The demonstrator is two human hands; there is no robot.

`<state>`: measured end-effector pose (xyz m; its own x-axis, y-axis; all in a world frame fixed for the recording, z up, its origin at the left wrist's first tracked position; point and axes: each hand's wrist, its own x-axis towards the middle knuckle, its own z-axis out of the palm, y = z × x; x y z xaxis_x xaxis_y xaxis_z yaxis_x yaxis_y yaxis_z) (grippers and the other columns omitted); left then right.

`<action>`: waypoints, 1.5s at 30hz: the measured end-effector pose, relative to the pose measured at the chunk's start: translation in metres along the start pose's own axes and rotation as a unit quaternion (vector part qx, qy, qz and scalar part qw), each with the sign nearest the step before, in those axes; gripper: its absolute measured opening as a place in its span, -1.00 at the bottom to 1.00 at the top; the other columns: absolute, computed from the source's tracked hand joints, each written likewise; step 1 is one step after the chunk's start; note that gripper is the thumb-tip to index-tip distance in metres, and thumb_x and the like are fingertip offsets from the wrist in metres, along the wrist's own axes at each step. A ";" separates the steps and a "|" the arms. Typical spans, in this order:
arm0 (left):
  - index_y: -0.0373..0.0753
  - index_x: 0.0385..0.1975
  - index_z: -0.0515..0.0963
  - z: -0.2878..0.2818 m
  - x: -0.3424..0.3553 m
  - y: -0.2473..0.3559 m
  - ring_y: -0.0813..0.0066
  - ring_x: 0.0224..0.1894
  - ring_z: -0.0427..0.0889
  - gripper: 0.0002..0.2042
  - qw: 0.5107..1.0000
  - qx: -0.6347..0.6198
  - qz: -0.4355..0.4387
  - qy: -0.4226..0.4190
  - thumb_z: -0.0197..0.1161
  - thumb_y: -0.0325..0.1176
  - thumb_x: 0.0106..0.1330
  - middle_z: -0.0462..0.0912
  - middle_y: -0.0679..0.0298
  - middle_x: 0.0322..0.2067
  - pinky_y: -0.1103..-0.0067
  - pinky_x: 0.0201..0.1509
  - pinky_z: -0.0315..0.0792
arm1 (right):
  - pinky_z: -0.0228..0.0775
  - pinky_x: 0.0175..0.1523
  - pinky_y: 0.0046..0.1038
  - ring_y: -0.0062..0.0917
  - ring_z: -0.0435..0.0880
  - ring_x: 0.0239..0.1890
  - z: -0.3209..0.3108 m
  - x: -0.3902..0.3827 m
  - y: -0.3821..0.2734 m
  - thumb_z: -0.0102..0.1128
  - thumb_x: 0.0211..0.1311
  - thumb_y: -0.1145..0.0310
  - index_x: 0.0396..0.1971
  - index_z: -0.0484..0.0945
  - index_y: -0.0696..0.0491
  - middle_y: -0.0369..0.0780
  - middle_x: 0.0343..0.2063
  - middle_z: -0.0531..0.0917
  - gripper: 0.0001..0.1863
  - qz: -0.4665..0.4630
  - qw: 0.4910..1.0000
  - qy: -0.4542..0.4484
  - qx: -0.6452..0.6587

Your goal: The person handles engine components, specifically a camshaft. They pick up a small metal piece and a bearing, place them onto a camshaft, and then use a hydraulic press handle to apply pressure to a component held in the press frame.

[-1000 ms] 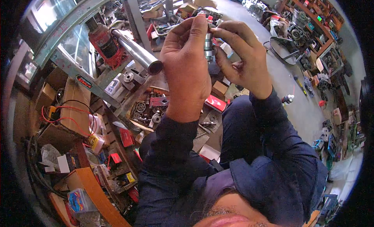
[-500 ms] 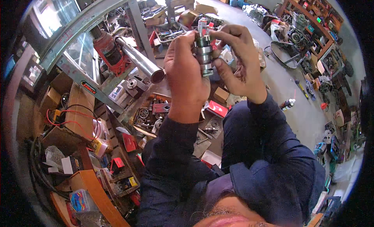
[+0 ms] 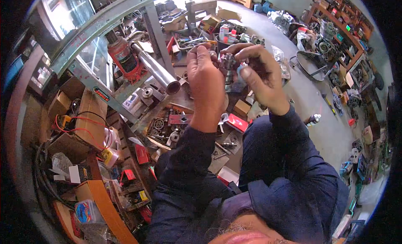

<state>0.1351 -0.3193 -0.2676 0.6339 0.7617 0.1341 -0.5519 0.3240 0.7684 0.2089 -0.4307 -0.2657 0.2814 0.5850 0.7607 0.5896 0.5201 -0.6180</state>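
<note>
A short metal camshaft stands nearly upright between my hands at chest height, its lobes and bearing journals showing. My left hand closes round its left side, and part of the shaft is hidden behind that hand. My right hand is curled at the other side, with fingertips at the shaft's upper end and the thumb raised near it. Below on the floor, by my knee, lies a second shaft with lobes, beside a red and white box.
On the left rises a grey press frame with a red hydraulic jack and a slanting steel tube. A tray of metal parts sits below. Cardboard boxes crowd the left; a spray can stands at right.
The camshaft has turned, so its upper end now faces me more. My hands have shifted slightly right and down in the view, and the right fingers have curled in closer to the shaft's top.
</note>
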 end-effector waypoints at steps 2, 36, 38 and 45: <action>-0.21 -0.18 0.41 0.003 -0.005 0.000 0.71 -0.48 0.40 -0.77 0.999 0.022 0.040 0.001 -0.07 -0.18 0.57 0.42 0.43 -0.46 0.69 -0.42 0.33 | 0.49 -0.15 -0.53 -0.62 0.58 -0.20 -0.001 -0.001 0.005 0.26 0.31 0.42 -0.19 0.48 0.14 -0.17 -0.03 0.60 -0.82 0.070 0.995 0.032 0.070; -0.29 -0.22 0.42 -0.012 -0.004 -0.007 0.39 -0.47 0.59 -0.81 0.980 -0.069 -0.014 -0.188 -0.04 -0.49 0.18 0.53 0.17 -0.34 0.49 -0.47 0.56 | 0.54 -0.28 -0.54 -0.59 0.64 -0.33 -0.010 0.003 0.006 0.37 0.22 0.41 -0.16 0.52 0.13 -0.23 -0.24 0.65 -0.74 0.170 0.965 0.053 0.192; -0.28 -0.21 0.40 -0.012 -0.005 -0.005 0.38 -0.46 0.59 -0.80 0.981 -0.057 0.005 -0.188 -0.04 -0.49 0.17 0.53 0.18 -0.34 0.49 -0.48 0.55 | 0.55 -0.28 -0.53 -0.58 0.64 -0.33 -0.011 0.004 0.008 0.37 0.22 0.40 -0.14 0.50 0.12 -0.25 -0.26 0.65 -0.71 0.181 0.964 0.038 0.192; -0.24 -0.18 0.39 -0.016 0.004 -0.007 0.30 -0.45 0.60 -0.77 0.962 -0.168 -0.058 -0.208 -0.04 -0.41 0.16 0.57 0.16 -0.32 0.42 -0.48 0.56 | 0.55 -0.24 -0.49 -0.56 0.63 -0.30 -0.015 0.002 0.015 0.36 0.23 0.36 -0.02 0.50 0.15 -0.24 -0.23 0.63 -0.62 0.206 0.948 0.018 0.241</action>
<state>0.1329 -0.3100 -0.2823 0.8247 0.4425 0.3523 -0.5647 0.6090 0.5570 0.2298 -0.4313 -0.2705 0.4437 0.7826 0.4366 0.0131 0.4814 -0.8764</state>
